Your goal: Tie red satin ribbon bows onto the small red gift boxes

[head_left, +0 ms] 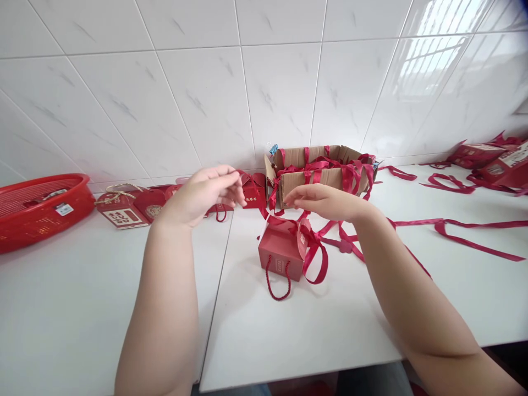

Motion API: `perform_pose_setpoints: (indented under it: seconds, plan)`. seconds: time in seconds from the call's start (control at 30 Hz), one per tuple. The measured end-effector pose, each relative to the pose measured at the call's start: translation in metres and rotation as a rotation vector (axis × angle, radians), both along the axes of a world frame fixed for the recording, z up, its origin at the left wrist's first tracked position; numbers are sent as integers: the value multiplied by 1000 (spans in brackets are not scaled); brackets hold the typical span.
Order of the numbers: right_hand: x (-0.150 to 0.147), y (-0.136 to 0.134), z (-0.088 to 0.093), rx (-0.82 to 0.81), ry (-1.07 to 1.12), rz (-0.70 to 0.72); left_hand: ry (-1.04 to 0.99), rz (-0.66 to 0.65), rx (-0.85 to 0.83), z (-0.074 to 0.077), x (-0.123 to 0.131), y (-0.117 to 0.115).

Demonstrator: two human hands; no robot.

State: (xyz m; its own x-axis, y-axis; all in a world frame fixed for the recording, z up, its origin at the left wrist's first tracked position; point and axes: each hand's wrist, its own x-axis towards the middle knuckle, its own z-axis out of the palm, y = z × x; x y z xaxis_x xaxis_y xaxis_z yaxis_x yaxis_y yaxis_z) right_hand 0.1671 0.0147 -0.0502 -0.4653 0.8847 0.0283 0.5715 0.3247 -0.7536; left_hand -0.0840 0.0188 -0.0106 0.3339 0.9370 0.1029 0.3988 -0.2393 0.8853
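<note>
A small red gift box [280,250] stands on the white table [289,341], with a red cord handle [278,286] hanging at its front and a red ribbon [315,258] looped at its right side. Both my hands hover just above and behind it. My left hand [206,192] is up and to the left of the box, its fingertips bunched in a pinch; what they hold, if anything, does not show. My right hand [324,201] is right above the box, fingers stretched toward the left hand, with nothing visible in them.
A cardboard box [330,173] draped with red ribbons stands behind, against the tiled wall. A red basket [41,212] sits far left, with flat red boxes [124,212] beside it. Loose ribbons [454,231] trail across the right, and more red boxes [495,159] stand far right.
</note>
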Motion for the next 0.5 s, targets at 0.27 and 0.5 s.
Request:
perform_pose_setpoints:
  seconds: [0.27,0.5]
  plan:
    - [20,-1,4,-139,-407,26,-154,91,237,12,-6,-9]
    - [2,6,-19,-165,-391,30,19,253,295,18,-6,-13]
